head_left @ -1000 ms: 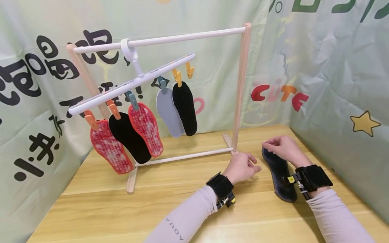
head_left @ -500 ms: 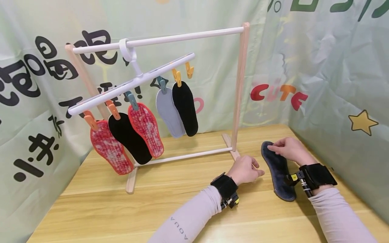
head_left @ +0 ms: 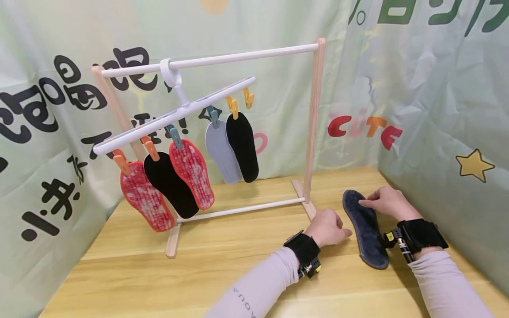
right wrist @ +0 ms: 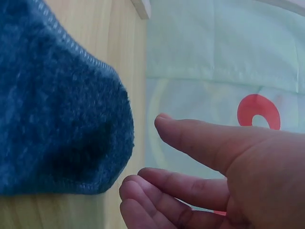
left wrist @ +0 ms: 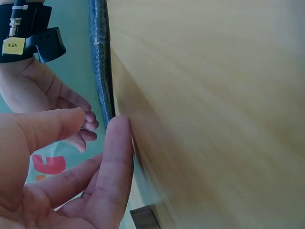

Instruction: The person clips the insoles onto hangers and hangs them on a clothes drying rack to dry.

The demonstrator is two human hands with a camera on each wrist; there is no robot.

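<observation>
A dark blue, fuzzy insole [head_left: 365, 229] with a stitched edge lies on the right part of the table. Beside its left edge is my left hand [head_left: 328, 227], fingers loosely bent; the left wrist view shows thumb and forefinger apart with nothing between them. Over the insole's far right side hovers my right hand [head_left: 387, 203]. Its thumb and fingers [right wrist: 152, 195] are apart and hold nothing in the right wrist view, where the rounded end of the insole [right wrist: 62, 105] appears to their left.
A wooden rack [head_left: 317, 119] with white bars stands at centre left. From it a tilted white clip hanger [head_left: 187, 109] carries several insoles: red-and-white [head_left: 191, 174], black [head_left: 242, 148] and grey [head_left: 222, 150]. One yellow clip [head_left: 248, 98] holds nothing. Printed cloth walls enclose the table.
My right hand has drawn back rightward from the insole's far tip, uncovering it. My left hand has shifted right, closer to the insole's edge. The hanging insoles look unchanged.
</observation>
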